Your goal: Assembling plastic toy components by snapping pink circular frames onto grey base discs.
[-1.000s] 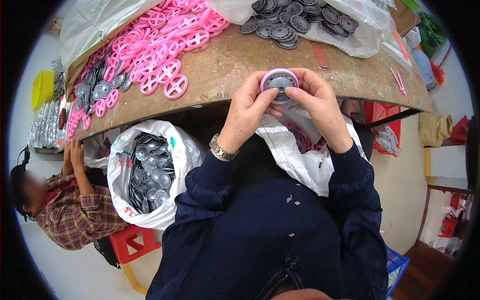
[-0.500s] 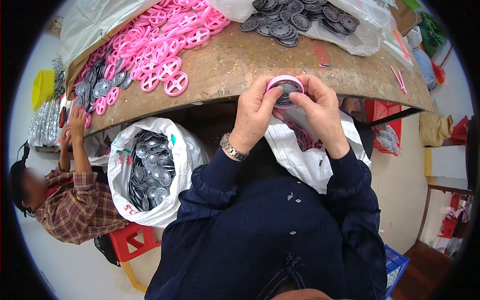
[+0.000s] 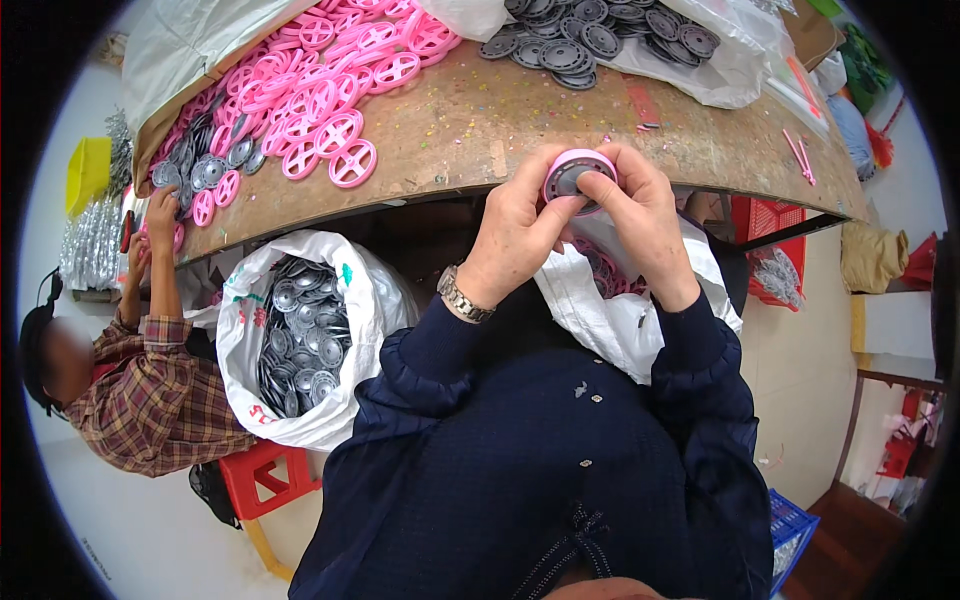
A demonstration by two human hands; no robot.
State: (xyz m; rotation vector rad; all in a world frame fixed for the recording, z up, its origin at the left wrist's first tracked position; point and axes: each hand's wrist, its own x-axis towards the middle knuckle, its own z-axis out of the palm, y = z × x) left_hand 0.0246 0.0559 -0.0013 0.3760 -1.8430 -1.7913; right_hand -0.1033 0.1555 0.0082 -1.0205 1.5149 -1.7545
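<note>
Between both hands, in front of the table's near edge, I hold a toy wheel, a grey disc (image 3: 566,181) set in a pink ring (image 3: 577,156). My left hand (image 3: 520,222) is closed on its left side, thumb near the lower rim. My right hand (image 3: 642,208) grips the right side, its thumb pressed on the grey face. The fingers behind the wheel are mostly hidden. Below the hands, a white sack (image 3: 585,312) lies open with pink rings (image 3: 605,272) inside.
Spoked pink rings (image 3: 340,95) and grey discs (image 3: 570,45) lie heaped on the wooden table (image 3: 440,150). Another white sack (image 3: 235,350) of grey discs stands to my left. A person in a plaid shirt (image 3: 170,400) handles parts at far left. A red crate (image 3: 770,250) is at right.
The wheel has shifted slightly right and tilted. My left thumb has slid from its face down toward the lower rim. The other person's hands have moved a little.
</note>
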